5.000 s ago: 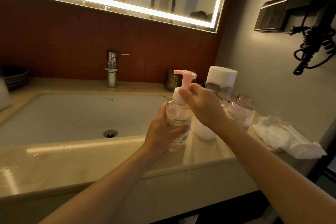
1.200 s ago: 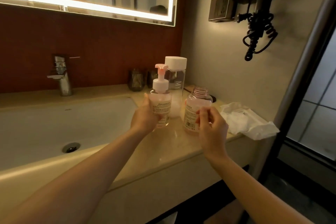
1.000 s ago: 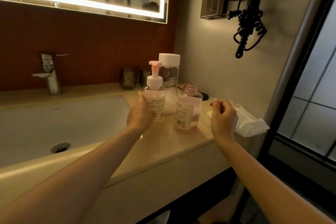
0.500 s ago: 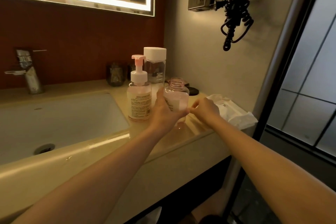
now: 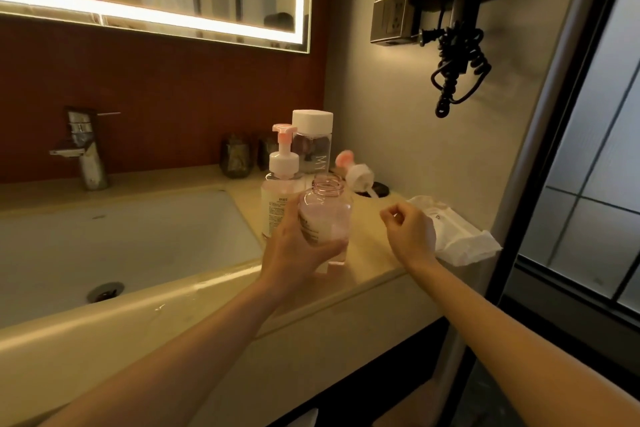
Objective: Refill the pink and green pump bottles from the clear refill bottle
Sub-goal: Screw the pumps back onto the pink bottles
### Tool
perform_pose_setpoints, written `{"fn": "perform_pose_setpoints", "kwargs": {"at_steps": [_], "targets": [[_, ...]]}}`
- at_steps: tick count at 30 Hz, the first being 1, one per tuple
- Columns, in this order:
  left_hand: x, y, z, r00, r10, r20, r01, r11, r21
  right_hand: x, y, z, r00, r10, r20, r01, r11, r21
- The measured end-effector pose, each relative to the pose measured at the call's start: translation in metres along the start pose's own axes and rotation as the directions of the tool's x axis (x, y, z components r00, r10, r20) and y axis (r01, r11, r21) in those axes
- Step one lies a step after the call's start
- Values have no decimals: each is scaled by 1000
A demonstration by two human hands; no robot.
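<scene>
My left hand (image 5: 294,253) grips an uncapped pink bottle (image 5: 327,215) with an open threaded neck, held near the counter's front edge. Just behind it stands a pink pump bottle (image 5: 282,191) with its pump screwed on. The clear refill bottle (image 5: 312,146) with a white cap stands behind that one. A loose pump head (image 5: 356,174) with a pink top lies on the counter by the wall. My right hand (image 5: 410,230) hovers to the right of the open bottle, fingers curled, holding nothing. No green bottle is in view.
A white sink basin (image 5: 121,239) with a chrome tap (image 5: 86,149) fills the left. A crumpled white cloth (image 5: 453,232) lies at the counter's right end. Two dark cups (image 5: 237,156) stand by the red wall. A hair dryer (image 5: 457,10) hangs on the wall.
My left hand let go of the capped pink pump bottle and took hold of the uncapped bottle. My right hand drew back to the right. The view has shifted rightwards.
</scene>
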State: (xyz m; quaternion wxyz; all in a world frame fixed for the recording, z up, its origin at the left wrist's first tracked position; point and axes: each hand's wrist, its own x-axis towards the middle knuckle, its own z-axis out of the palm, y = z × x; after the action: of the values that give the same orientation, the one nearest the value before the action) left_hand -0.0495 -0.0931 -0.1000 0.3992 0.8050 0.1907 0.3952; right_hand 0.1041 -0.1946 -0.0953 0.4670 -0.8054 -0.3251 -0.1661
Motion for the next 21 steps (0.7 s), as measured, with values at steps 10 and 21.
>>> {"fn": "perform_pose_setpoints", "kwargs": {"at_steps": [10, 21], "targets": [[-5, 6, -8, 999, -21, 33, 21, 1000, -19, -1, -39, -17, 999, -19, -36, 26, 975, 223], [-8, 1, -6, 1000, -6, -6, 6, 999, -39, 17, -131, -44, 991, -102, -88, 133, 822, 554]]}}
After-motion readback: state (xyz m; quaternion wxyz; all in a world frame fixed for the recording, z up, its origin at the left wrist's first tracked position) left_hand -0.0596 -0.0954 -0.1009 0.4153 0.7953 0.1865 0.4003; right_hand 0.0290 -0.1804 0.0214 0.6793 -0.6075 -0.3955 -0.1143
